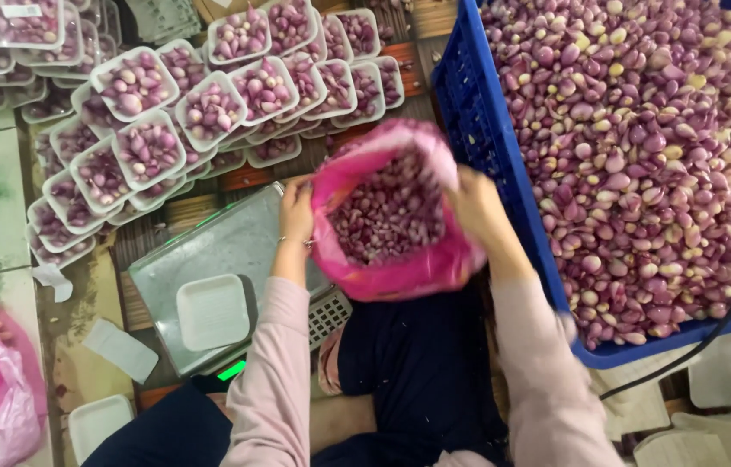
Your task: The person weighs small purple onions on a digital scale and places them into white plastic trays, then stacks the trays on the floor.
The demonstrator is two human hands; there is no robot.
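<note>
— Two hands on that pink bag (400, 259)?
— Yes: left hand (296, 210) and right hand (475, 206) each grasp its rim, holding it open over the lap, beside the blue crate (504, 173).
— What's underneath?
— A scale (236, 251) bearing an empty white tray (212, 311).

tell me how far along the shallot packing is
Done: many filled trays are stacked beyond the scale. In hand: left hand and right hand hold open a pink bag of shallots; one empty tray sits on the scale. Left: the blue crate looks nearly full.
</note>
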